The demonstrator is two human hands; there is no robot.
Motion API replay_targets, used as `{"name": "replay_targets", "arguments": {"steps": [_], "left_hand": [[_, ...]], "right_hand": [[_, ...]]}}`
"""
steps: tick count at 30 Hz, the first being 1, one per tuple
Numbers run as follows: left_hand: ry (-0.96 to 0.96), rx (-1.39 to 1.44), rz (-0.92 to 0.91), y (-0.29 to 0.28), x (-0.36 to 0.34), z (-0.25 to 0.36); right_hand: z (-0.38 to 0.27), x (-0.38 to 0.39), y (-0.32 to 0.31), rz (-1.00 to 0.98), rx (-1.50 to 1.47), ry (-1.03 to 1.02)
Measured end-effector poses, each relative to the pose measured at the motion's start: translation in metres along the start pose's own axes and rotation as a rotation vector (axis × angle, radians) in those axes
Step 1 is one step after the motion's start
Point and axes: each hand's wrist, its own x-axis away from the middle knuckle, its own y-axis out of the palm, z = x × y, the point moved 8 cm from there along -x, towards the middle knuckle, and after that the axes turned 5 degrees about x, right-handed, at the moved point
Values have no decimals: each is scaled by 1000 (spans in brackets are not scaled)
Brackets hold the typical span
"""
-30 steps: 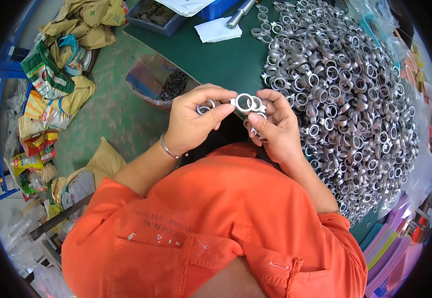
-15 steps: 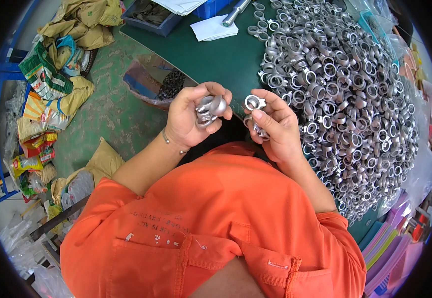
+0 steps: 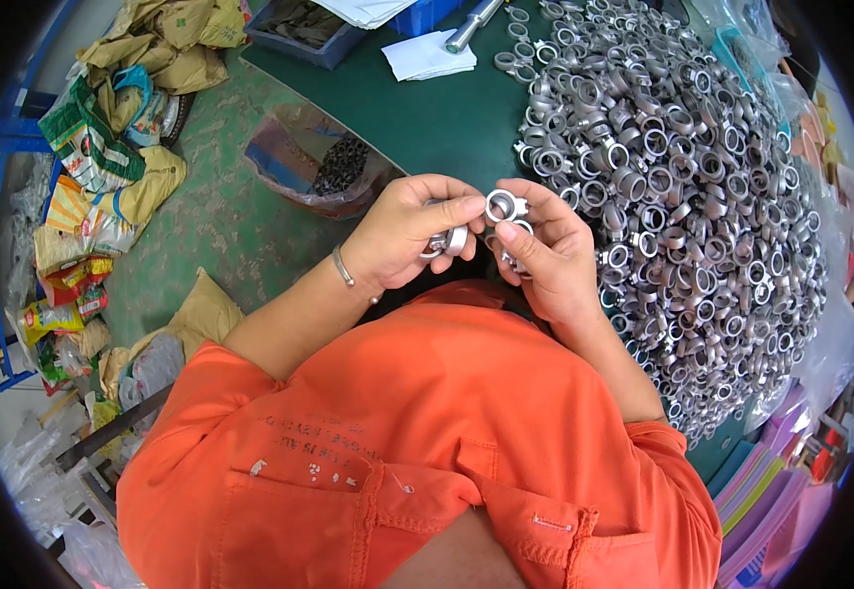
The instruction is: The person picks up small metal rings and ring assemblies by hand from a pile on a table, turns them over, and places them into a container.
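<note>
My left hand [image 3: 397, 231] is closed around several silver metal rings [image 3: 453, 241], its thumb reaching to a pale ring with a small tab [image 3: 505, 206]. My right hand [image 3: 554, 260] grips that ring upright between finger and thumb, with more rings below it, partly hidden by the fingers. Both hands are close together above my orange-clad front, at the table's near edge. Just beside my right hand lies a large heap of similar metal rings [image 3: 712, 226] on the green table [image 3: 456, 128].
A grey bin [image 3: 294, 29], white papers [image 3: 427, 64] and a metal rod [image 3: 476, 22] lie at the back. Below the table's left edge stands a plastic container [image 3: 284, 162]. Crumpled sacks [image 3: 162, 39] line the floor at left. Coloured plastic trays [image 3: 761, 510] are at lower right.
My hands were together, moved apart showing rings in my left palm, and are now back together. My left hand has turned, its thumb now near the ring in my right.
</note>
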Motion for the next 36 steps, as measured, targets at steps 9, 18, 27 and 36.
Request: {"name": "replay_targets", "arguments": {"steps": [9,18,27,36], "left_hand": [[-9,177,-28,-4,-4,12],[84,284,-111,-14,1,34],[185,341,-131,-25,8,53],[318,349,-149,-22,9,83]], "right_hand": [[-24,-4,14,47,183,-113],[-56,-23,33,73,664,-295],[-63,-35,58,30,709,-390],[-87,-50,78,-47,858,-629]]}}
